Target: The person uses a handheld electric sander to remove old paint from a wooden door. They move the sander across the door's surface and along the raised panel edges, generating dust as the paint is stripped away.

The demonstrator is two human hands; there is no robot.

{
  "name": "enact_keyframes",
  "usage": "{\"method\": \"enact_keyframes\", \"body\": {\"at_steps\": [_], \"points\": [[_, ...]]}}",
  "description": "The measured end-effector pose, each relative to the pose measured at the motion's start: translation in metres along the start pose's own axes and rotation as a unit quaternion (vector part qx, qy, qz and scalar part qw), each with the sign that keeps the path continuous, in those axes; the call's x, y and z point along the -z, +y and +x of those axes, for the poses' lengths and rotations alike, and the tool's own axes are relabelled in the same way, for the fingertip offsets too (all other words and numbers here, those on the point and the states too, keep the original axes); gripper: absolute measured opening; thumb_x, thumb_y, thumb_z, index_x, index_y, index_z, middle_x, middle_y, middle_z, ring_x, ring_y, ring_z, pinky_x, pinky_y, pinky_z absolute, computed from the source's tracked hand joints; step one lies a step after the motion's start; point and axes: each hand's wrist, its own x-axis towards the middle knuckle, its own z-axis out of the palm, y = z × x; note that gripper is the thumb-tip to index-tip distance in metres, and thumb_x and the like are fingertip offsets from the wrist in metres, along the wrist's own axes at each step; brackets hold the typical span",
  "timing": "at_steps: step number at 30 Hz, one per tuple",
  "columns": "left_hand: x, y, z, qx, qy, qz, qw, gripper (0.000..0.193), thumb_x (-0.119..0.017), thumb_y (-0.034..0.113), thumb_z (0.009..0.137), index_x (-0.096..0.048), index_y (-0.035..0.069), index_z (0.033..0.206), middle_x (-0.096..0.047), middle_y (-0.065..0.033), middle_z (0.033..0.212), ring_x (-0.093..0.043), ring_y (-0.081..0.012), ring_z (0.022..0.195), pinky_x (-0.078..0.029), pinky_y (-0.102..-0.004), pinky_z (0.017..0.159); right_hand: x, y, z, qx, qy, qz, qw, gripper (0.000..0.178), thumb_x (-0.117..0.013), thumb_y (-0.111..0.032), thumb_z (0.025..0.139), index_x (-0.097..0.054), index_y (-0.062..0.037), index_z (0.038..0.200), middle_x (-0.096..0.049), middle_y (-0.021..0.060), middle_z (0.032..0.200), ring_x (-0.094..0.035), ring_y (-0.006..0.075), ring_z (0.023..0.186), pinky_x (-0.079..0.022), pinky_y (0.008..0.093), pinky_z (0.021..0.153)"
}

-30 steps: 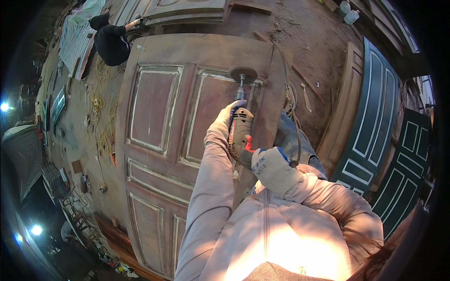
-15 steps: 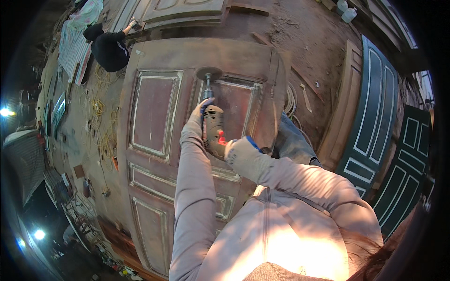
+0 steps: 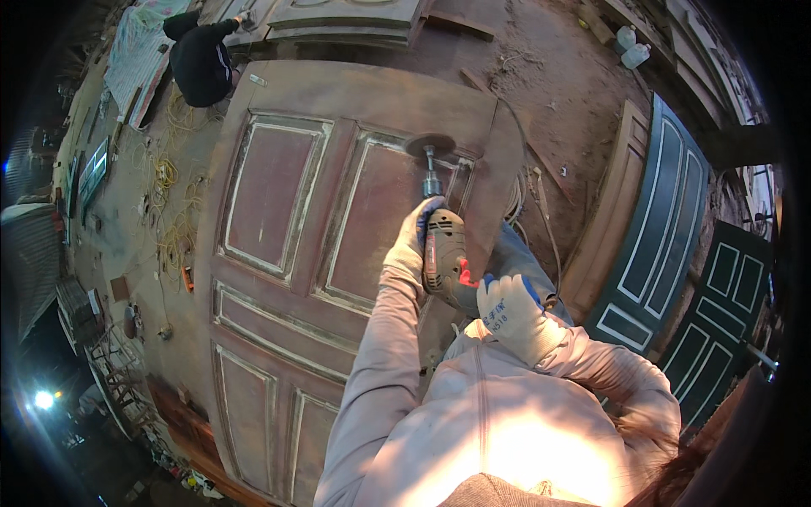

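Note:
A power drill (image 3: pixel 445 253) with a round sanding disc (image 3: pixel 422 145) on its chuck is in both my gloved hands. My left hand (image 3: pixel 409 239) wraps around the front of the drill body, just behind the chuck. Its rear grip is in my right hand (image 3: pixel 517 314), close to my body and beside the red trigger. Below the tool lies a brown panelled wooden door (image 3: pixel 274 198), with pale worn edges around its recessed panels. The disc is over the upper right panel's far corner; whether it touches the wood I cannot tell.
A power cord (image 3: pixel 545 215) runs along the door's right side. Green panelled doors (image 3: pixel 655 228) and a brown one lean at the right. Another person (image 3: pixel 201 63) in black works at the far left beside stacked doors (image 3: pixel 338 25). Yellow cables (image 3: pixel 173 203) lie on the floor.
Both hands have moved right with the drill, and the disc has gone from the panel's left frame to its far right corner. The view has shifted slightly too.

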Motion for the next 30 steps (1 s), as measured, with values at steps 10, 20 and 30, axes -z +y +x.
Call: {"method": "enact_keyframes", "body": {"at_steps": [10,20,30], "points": [[0.013,0.015,0.017,-0.168,0.038,0.257,0.951,0.037,-0.07,0.041,0.081,-0.071,0.009,0.1,-0.066,-0.0056,0.08,-0.061,-0.0158,0.067,-0.052,-0.0327,0.067,-0.013,-0.001,0.015,0.026,0.051,0.072,0.996,0.052,-0.059,-0.02,0.08,-0.054,-0.0027,0.129,-0.052,0.0086,0.068,-0.051,0.0211,0.059,-0.04,0.0382,0.054],[0.058,0.103,0.007,-0.031,0.066,0.173,0.982,0.03,-0.072,0.041,0.077,-0.065,0.012,0.073,-0.065,-0.0063,0.063,-0.057,-0.0211,0.045,-0.05,-0.0362,0.044,-0.014,-0.054,0.118,-0.039,0.054,0.262,0.963,0.023,-0.054,-0.024,0.092,-0.065,-0.0074,0.103,-0.056,0.0057,0.061,-0.057,0.022,0.049,-0.039,0.0364,0.041],[0.044,0.09,0.003,-0.058,0.07,0.285,0.954,0.029,-0.074,0.04,0.078,-0.066,0.014,0.088,-0.063,-0.0029,0.067,-0.056,-0.0163,0.053,-0.05,-0.0341,0.055,0.009,-0.063,0.1,-0.093,0.07,0.242,0.963,0.026,-0.053,-0.031,0.094,-0.067,-0.008,0.095,-0.057,0.0048,0.059,-0.058,0.023,0.049,-0.039,0.0378,0.042]]}}
